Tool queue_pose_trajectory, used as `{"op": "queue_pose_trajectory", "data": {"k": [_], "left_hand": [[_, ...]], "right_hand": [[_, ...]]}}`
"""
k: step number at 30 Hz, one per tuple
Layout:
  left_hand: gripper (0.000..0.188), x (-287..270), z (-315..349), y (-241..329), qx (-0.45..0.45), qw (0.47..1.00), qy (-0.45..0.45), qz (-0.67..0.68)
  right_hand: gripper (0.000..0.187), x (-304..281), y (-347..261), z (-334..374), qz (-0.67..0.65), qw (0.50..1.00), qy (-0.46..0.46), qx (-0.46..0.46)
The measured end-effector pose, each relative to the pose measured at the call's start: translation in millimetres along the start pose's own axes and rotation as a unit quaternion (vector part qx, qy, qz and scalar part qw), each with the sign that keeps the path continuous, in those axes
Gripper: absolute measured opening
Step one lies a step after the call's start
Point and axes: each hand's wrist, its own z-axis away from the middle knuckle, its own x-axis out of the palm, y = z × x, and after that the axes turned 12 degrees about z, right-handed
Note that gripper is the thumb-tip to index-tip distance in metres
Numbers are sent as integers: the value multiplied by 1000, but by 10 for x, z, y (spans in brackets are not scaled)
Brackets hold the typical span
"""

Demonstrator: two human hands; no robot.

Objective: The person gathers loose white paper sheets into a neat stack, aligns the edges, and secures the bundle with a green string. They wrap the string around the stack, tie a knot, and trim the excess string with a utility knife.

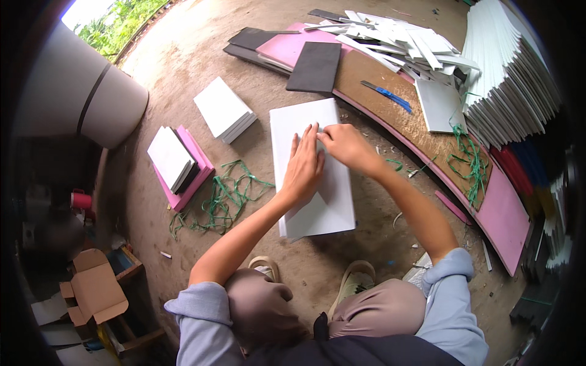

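In front of me a stack of white rectangular sheets (323,213) lies on the ground. My left hand (303,166) presses flat on its top sheet, fingers stretched out. Beside those fingertips, my right hand (350,147) is closed, thumb and fingers pinched together over the sheet. What the pinch holds, if anything, is hidden. Tangled green twine (229,196) lies on the ground left of the stack. To the right, a blue utility knife (390,96) rests on a brown board (372,76).
At left sit a white block stack (224,110) and white sheets on a pink block (198,155). A black sheet (314,67), white offcuts (403,39) and a tall pile of white sheets (503,73) stand far right. An opened cardboard box (97,283) is low left.
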Motion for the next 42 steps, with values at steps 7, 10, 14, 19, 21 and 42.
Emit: {"op": "queue_pose_trajectory", "data": {"k": [7,10,14,19,21,42], "left_hand": [[49,-238,67,-333,-115,760,258,585],[38,-385,201,-481,-92,679,277,673],[23,-671,743,-1407,-78,888,221,396],[27,-337,1383,-2291,-88,996,31,-12],[33,-224,1417,-2422,-62,995,0,-72],[40,-1227,429,-1150,-249,918,-105,289]], "right_hand": [[24,821,-497,61,280,955,101,-4],[21,900,-432,86,375,917,135,-21],[14,842,-428,121,367,922,120,-10],[14,866,-611,75,374,922,96,8],[15,848,-606,74,370,925,90,18],[17,854,-562,126,356,925,126,49]]}}
